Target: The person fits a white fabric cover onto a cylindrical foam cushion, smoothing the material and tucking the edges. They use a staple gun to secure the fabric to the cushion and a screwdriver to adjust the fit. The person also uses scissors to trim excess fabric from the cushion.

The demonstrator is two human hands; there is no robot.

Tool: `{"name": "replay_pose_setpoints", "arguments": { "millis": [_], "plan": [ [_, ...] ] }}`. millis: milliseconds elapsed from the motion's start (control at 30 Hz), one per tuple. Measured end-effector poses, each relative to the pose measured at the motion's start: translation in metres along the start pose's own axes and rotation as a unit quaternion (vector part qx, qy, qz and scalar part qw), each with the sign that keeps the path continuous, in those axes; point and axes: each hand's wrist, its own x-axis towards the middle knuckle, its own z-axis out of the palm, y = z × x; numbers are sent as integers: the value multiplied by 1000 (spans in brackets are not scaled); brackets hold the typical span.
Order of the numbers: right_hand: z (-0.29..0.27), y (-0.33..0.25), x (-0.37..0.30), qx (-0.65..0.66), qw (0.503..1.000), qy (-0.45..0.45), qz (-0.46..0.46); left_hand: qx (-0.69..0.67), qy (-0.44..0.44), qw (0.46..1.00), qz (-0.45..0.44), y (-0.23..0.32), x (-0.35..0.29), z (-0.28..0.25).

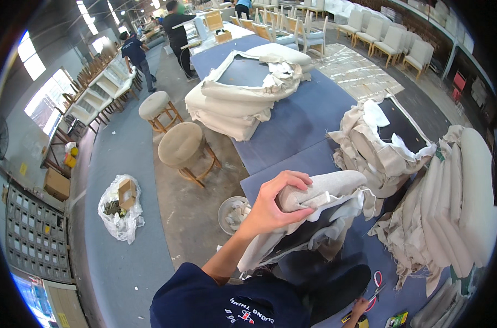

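My left hand (278,199) grips the folded corner of a beige upholstered seat cushion (336,183), thumb on the near side and fingers over the top. The cushion stands tilted on edge on the blue-grey table, its dark underside and loose white fabric edges turned toward me. Low at the right, my right hand (359,307) has its fingers closed at a pair of red-handled scissors (378,279) close to the tabletop. Beside that hand lies a yellow and black tool (362,322), partly cut off by the picture's edge.
Another cushion with loose fabric (368,142) and a cushion stack (451,202) stand at right. More cushions (232,109) are piled on the far table (303,123). Left are round stools (181,145), a basin of scraps (226,210) and a plastic bag (128,218). People work farther back.
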Motion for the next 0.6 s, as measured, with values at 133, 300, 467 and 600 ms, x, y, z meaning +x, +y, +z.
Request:
{"name": "replay_pose_setpoints", "arguments": {
  "millis": [133, 300, 467, 600],
  "plan": [
    [-11, -8, 1, -96, 995, 16, -14, 29, 9, 999, 33, 9, -4, 15],
    [-56, -158, 54, 29, 993, 67, -95, 0, -27, 997, 71, 17, -14, 28],
    [-136, -458, 7, 297, 907, 43, -294, 10, -45, 991, 125, 28, -25, 43],
    [-138, -567, -47, 231, 807, -66, -540, 5, -26, 994, 107, 24, -81, 52]
  ]
}}
